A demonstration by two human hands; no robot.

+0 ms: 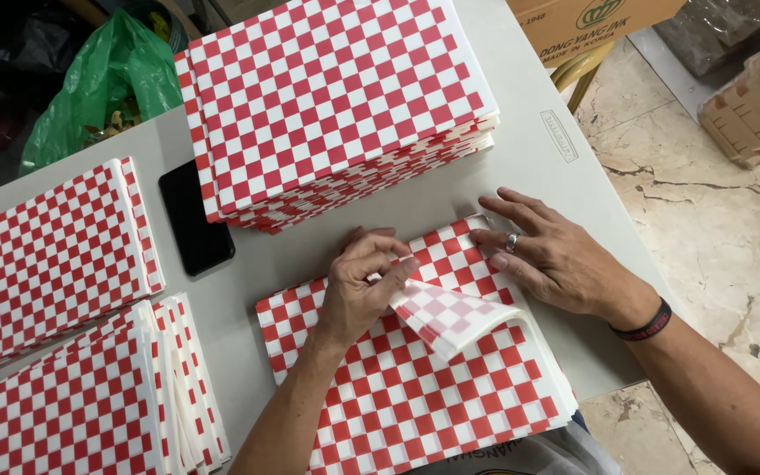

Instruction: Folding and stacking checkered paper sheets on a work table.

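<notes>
Nearest me, at the bottom edge, lies the small stack of red-and-white checkered sheets that I work on; it rests on the grey table, its right corner reaching the table's near edge.

Far left: two folded piles of the same checkered paper. The upper pile lies flat and squared; the lower pile is fanned, its white edges showing along its right side. Behind them, off the table, sits a green bag.

Left of centre: a black phone lies face up between the upper pile and the big stack, just touching that stack's left edge. The big stack of unfolded sheets fills the table's far middle.

Centre: my left hand pinches the top sheet of the small stack at its far corner, thumb beneath and fingers on top, and holds that corner peeled over so that the paler underside shows.

Right of centre: my right hand lies spread and flat, gripping nothing, with its fingertips pressing the small stack's far right corner and its palm on the table. It wears a ring; a dark band circles the wrist.

Far right: a cardboard box stands beyond the table, over a marble floor.
</notes>
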